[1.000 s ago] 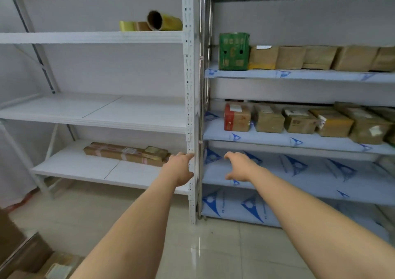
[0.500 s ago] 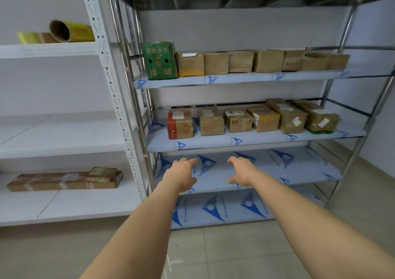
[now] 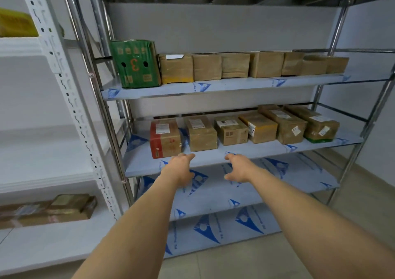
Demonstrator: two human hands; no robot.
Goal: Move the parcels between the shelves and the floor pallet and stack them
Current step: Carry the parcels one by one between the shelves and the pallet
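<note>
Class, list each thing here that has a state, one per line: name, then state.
left hand: open, holding nothing
right hand: open, holding nothing
red and brown parcel: upright on middle shelf, untouched
green box: upright on upper shelf
long flat parcel: lying on white rack

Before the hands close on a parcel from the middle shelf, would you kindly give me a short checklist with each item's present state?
1. Left hand free: ok, open, holds nothing.
2. Right hand free: ok, open.
3. Second parcel lies in line with the gap between the hands: ok.
4. Hands touching it: not ok.
5. Room beside the red-sided parcel for fingers: ok, narrow gap.
6. Floor pallet ready: cannot tell, out of view.
</note>
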